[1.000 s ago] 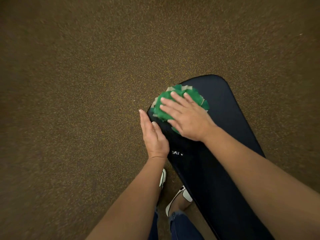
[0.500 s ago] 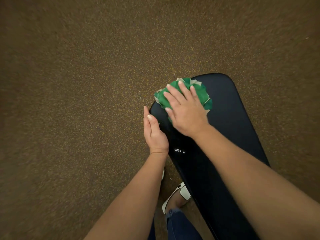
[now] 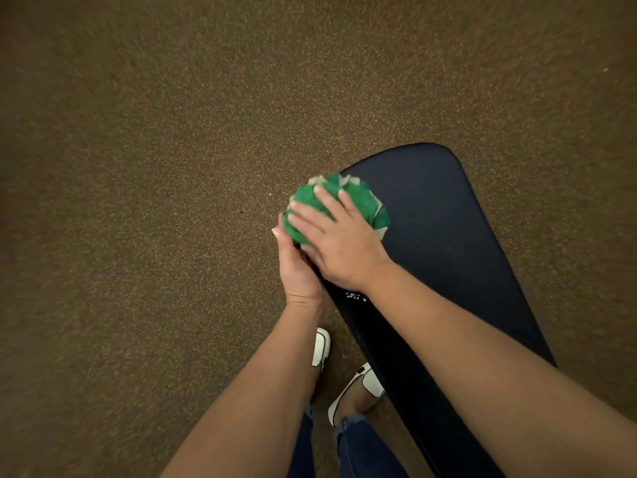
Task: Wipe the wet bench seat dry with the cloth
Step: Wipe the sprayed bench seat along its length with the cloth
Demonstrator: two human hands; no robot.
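1. Right hand [image 3: 339, 243] lies palm down, fingers spread and nearly straight, pressing on the bunched green cloth [image 3: 365, 205] without curling round it.
2. Under that palm, the cloth sits at the near-left edge of the dark bench seat [image 3: 448, 236], bulging past the fingertips.
3. Left hand [image 3: 298, 270] stands just left of the right one, fingers straight and together (edge-on against the seat's side), its fingertips touching the cloth's left flank.
4. Just behind the right wrist, small bright droplets [image 3: 355, 296] glint on the seat.
5. Below both forearms are two white shoes [image 3: 372, 382] on the speckled brown floor [image 3: 138, 201].
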